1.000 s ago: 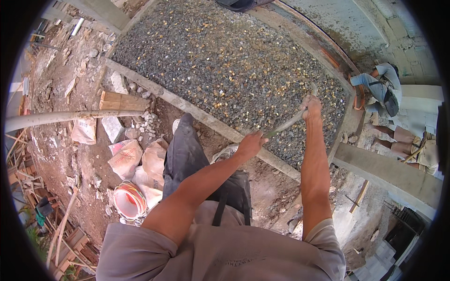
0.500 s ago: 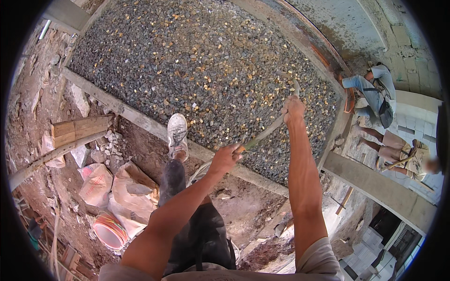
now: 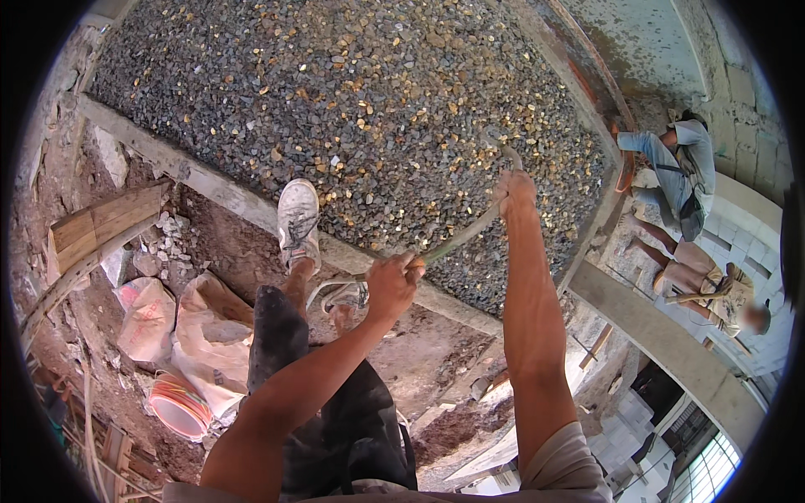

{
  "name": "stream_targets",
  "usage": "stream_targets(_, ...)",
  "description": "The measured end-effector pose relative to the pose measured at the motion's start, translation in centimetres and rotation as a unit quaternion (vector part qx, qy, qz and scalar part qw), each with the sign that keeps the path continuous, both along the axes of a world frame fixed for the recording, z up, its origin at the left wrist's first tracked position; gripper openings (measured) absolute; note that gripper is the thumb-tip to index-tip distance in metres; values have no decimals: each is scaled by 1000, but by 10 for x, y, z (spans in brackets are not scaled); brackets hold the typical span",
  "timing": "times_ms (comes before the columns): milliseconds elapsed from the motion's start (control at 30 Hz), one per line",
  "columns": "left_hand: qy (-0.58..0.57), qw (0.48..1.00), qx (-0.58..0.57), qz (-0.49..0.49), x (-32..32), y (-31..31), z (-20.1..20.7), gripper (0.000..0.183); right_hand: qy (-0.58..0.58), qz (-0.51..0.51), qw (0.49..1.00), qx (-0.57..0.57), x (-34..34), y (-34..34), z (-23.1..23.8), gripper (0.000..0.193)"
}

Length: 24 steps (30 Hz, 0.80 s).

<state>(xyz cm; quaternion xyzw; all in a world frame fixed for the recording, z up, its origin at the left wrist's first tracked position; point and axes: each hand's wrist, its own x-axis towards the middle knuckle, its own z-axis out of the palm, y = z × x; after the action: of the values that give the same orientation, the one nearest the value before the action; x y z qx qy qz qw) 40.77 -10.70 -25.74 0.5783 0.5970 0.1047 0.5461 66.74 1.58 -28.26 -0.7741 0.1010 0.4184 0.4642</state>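
Observation:
A pale greenish hose runs slantwise between my two hands. My left hand is closed round it near my body, where a small orange patch shows by the fingers. Farther out, my right hand grips the hose close to its far end, which curves over the grey and yellowish gravel. I cannot make out whether water comes from it. My left foot, in a white shoe, stands on the concrete border of the gravel bed.
Sacks and a pink-rimmed bucket lie at left on rubble-strewn dirt, below a wooden plank. Two people are at the right, one beside the wall and another holding a stick. A concrete beam runs at lower right.
Both hands keep hold of the hose and have shifted slightly left in view. The whole scene has slid and turned a little as my view moved.

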Motion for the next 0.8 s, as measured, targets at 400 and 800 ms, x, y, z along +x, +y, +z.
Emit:
stream_targets(400, -76, 992, -38, -95, 9, 4, 16, 40, -29, 48, 998, 15, 25, 12, 39, 26)
stream_targets(800, -60, 985, -54, -150, -20, 11, -9, 44, -107, 133, 985, 35, 89, 84, 64, 15)
